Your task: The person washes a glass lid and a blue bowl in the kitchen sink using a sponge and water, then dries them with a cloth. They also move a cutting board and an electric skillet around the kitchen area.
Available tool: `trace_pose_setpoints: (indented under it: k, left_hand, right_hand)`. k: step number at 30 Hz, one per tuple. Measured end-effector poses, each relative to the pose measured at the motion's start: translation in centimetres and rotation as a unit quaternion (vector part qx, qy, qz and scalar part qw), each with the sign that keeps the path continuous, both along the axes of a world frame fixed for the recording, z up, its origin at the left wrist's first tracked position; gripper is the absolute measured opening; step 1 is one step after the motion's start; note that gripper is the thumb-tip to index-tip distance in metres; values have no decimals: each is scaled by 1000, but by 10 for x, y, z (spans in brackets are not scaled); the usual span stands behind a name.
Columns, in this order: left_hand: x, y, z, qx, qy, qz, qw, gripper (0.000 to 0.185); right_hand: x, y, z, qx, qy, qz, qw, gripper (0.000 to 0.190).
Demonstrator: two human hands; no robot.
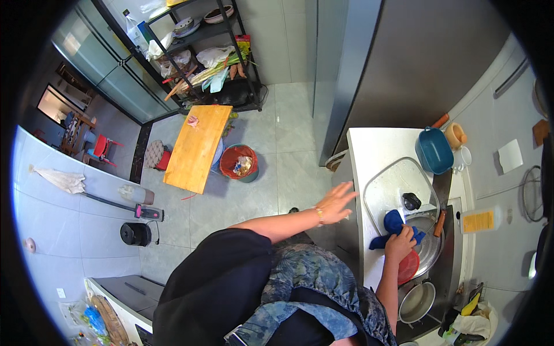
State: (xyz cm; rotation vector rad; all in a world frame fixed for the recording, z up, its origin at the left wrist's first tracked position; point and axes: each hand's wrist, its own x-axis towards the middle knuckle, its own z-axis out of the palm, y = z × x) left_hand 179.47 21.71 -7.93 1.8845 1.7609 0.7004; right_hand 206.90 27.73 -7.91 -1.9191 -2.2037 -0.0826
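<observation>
My right hand (pixel 400 243) grips a blue cloth (pixel 393 221) at the counter's edge beside the sink. Under and beside the cloth lies a clear glass lid or tray with a rim (pixel 367 190), holding a black knob-like object (pixel 411 201). A metal basin (pixel 433 255) and a red plastic bowl (pixel 408 267) are close to that hand, by the sink. My left hand (pixel 336 204), with a bracelet at the wrist, is held out with fingers spread near the cabinet front, holding nothing. A knife with a wooden handle (pixel 439 223) rests across the basin's rim.
On the white counter (pixel 368 145) stands a teal plastic basin (pixel 434 150); a metal pot (pixel 417 302) sits in the sink (pixel 452 255). Behind are a lined trash bin (pixel 238 163), a wooden board table (pixel 197 149) and a black shelf rack (pixel 201 36). A refrigerator-like grey panel (pixel 415 65) adjoins the counter.
</observation>
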Motion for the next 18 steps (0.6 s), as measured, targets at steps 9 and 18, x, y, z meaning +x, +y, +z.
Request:
trace_pose_setpoints:
  k: [9,18]
  left_hand:
    - [-162,-86,-43,-118,-141,291,939,49]
    - [-340,-147,-81,-59,-146,422,893,47]
  right_hand:
    - [-33,3,1,-60,-67,-126,988,61]
    - [-177,27,2,30,-34,99,994,55]
